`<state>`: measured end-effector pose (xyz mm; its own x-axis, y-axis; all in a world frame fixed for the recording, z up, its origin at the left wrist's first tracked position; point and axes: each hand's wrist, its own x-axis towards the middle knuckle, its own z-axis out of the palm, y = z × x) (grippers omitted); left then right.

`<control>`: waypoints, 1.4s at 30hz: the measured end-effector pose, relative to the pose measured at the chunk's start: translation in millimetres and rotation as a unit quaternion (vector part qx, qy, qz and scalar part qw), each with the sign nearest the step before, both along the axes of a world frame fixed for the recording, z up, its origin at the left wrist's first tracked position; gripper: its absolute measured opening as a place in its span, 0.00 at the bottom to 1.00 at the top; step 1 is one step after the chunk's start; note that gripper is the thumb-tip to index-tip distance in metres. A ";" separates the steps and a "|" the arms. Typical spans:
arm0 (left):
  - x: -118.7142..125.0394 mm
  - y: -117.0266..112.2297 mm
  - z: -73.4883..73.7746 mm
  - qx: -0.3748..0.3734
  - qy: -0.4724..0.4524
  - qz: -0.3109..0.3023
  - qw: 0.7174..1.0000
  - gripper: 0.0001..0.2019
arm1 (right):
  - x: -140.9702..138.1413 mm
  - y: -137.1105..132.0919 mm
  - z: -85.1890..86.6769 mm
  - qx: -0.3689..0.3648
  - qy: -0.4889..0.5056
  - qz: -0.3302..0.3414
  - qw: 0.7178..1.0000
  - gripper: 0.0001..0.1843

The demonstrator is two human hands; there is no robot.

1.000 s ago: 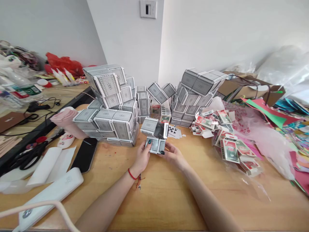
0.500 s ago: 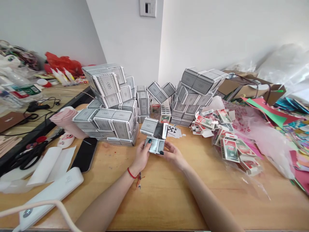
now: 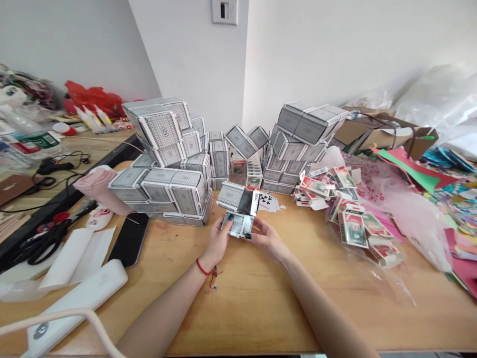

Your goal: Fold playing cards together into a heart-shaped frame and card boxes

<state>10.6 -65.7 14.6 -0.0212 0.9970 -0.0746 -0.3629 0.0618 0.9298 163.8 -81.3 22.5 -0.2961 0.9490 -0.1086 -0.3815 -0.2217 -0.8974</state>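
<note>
Between my two hands is a small box made of grey-patterned playing cards (image 3: 238,226). My left hand (image 3: 218,239) grips its left side, thumb on the top face. On its right edge, the fingers of my right hand (image 3: 269,239) are closed with the thumb at the near corner. Just behind it lies another card box (image 3: 231,196), with a dark opening or face at its right. Loose playing cards (image 3: 269,202) lie face up to the right of that. Farther back, stacked card boxes form a left block (image 3: 160,186) and a right block (image 3: 290,159).
Red-and-white card packets (image 3: 353,227) are heaped on the right, by clear plastic and coloured paper. On the left are a phone (image 3: 128,239), a white power strip (image 3: 80,303) with a cable, scissors (image 3: 46,243) and a pink roll (image 3: 99,184). A wall stands behind.
The whole view has shifted very slightly. Both hands keep their hold on the card box, with almost no change in position.
</note>
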 end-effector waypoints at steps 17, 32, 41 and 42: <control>-5.0 4.6 -12.7 0.020 0.035 -0.027 0.999 0.11 | -8.2 -3.6 -2.7 -0.098 0.081 -0.022 0.992 0.18; -4.4 2.0 -10.8 0.027 0.051 -0.039 0.998 0.12 | -7.1 -2.1 -3.5 -0.101 0.077 -0.039 0.991 0.21; -2.8 1.6 -10.6 0.024 0.073 -0.034 0.996 0.13 | -8.0 -1.1 -5.7 -0.104 0.063 -0.055 0.991 0.21; -2.6 1.7 -11.0 0.026 0.076 -0.033 0.996 0.13 | -8.4 -1.2 -5.6 -0.105 0.057 -0.056 0.991 0.21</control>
